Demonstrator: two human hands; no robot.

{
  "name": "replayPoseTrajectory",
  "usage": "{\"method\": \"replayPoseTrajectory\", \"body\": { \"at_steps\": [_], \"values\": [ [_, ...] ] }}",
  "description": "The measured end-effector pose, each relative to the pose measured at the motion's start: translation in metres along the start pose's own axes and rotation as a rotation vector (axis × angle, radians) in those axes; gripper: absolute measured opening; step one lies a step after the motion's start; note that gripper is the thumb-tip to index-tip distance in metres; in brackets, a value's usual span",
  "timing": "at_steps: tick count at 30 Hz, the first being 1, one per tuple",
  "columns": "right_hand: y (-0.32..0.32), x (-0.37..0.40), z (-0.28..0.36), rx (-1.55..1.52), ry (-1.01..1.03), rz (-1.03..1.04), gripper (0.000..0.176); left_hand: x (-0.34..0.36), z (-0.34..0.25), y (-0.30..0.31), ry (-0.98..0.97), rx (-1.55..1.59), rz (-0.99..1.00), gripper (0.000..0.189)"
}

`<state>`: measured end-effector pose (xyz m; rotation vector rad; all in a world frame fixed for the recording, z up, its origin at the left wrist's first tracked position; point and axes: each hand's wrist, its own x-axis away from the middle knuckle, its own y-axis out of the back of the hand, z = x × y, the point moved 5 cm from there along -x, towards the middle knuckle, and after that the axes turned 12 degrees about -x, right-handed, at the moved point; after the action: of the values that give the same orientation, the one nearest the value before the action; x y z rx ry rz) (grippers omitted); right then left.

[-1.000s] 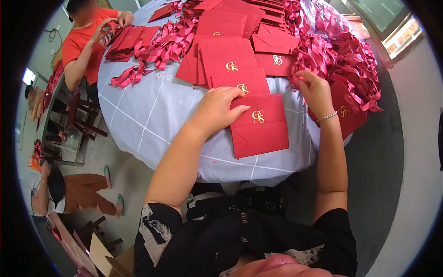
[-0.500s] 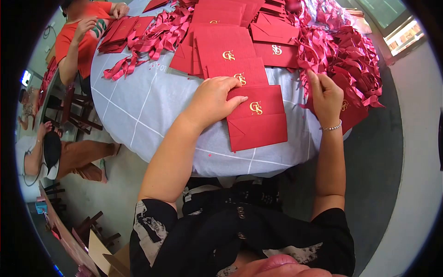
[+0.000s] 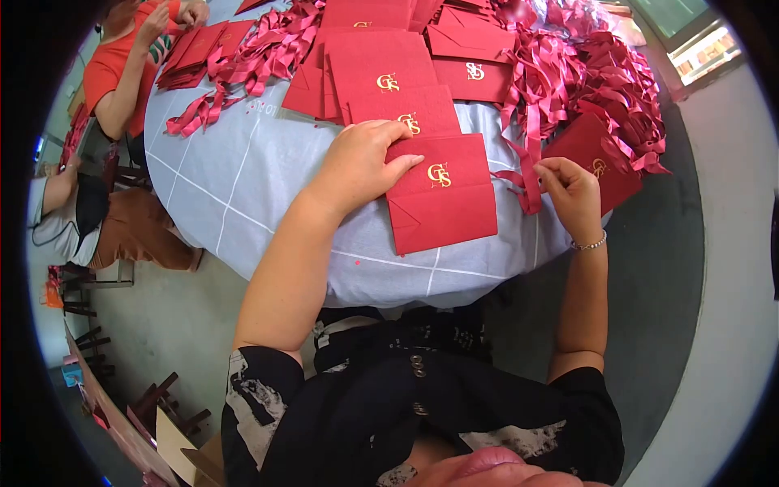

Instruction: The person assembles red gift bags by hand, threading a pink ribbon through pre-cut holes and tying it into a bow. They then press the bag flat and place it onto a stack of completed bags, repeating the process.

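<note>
A folded red paper bag (image 3: 445, 217) with gold lettering lies flat at the table's near side. My left hand (image 3: 357, 165) grips its upper left corner, thumb on the front and fingers at the top edge. To the right, my right hand (image 3: 574, 197) pinches a dark pink ribbon (image 3: 531, 158) between thumb and fingers. That ribbon hangs down from a tangled ribbon pile (image 3: 548, 77). Just beyond the held bag, more red bags (image 3: 381, 61) overlap in a row. Another red bag (image 3: 599, 158) lies partly under the ribbons beside my right hand.
A grey-blue checked cloth (image 3: 251, 203) covers the round table. Further ribbons (image 3: 268, 53) and a bag stack (image 3: 199, 53) lie at the far left, near a co-worker in an orange shirt (image 3: 109, 69). Another person (image 3: 69, 195) is at the left. A wall (image 3: 734, 268) stands on the right.
My right hand has moved down toward me, drawing a ribbon out of the pile. My left hand stays on the bag. The whole view has shifted slightly.
</note>
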<state>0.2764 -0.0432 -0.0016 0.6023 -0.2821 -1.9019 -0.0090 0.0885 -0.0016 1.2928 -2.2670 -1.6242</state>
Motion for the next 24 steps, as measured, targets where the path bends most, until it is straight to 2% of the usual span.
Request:
{"method": "replayPoseTrajectory", "body": {
  "at_steps": [2,4,5,7,10,11,13,14,15,17,20,24],
  "values": [
    [-0.002,0.002,0.004,0.063,0.063,0.047,0.010,0.000,0.000,0.000,0.003,0.003,0.001,0.031],
    [-0.005,0.004,0.021,0.085,0.250,0.067,0.009,0.000,0.000,-0.001,0.002,0.005,0.004,0.031],
    [-0.003,0.005,0.022,0.086,0.248,0.064,0.009,0.000,0.001,-0.001,0.007,0.012,0.005,0.031],
    [-0.001,0.009,0.035,0.135,0.433,0.057,0.013,0.000,0.001,-0.001,0.010,0.021,0.008,0.031],
    [-0.007,0.023,0.052,0.171,0.457,0.158,0.018,0.000,0.001,-0.001,0.016,0.014,0.016,0.032],
    [-0.012,0.028,0.046,0.159,0.402,0.208,0.020,0.000,0.001,-0.001,0.002,-0.009,0.010,0.031],
    [-0.023,0.034,0.039,0.334,0.304,0.209,0.022,0.000,-0.001,-0.001,-0.014,-0.029,0.008,0.030],
    [-0.027,0.035,0.038,0.460,0.318,0.192,0.023,-0.001,0.000,-0.001,-0.006,-0.017,0.014,0.031],
    [-0.028,0.036,0.031,0.459,0.319,0.191,0.023,0.000,0.000,-0.001,0.003,-0.007,0.020,0.032],
    [-0.024,0.035,0.018,0.409,0.307,0.110,0.020,0.001,0.001,-0.002,0.007,0.012,0.003,0.032],
    [-0.021,0.037,0.018,0.430,0.246,0.136,0.013,0.002,0.000,0.000,0.014,0.018,0.003,0.031],
    [-0.021,0.037,0.019,0.539,0.265,0.174,0.011,0.002,0.000,0.000,0.018,-0.002,0.027,0.035]
  ]
}}
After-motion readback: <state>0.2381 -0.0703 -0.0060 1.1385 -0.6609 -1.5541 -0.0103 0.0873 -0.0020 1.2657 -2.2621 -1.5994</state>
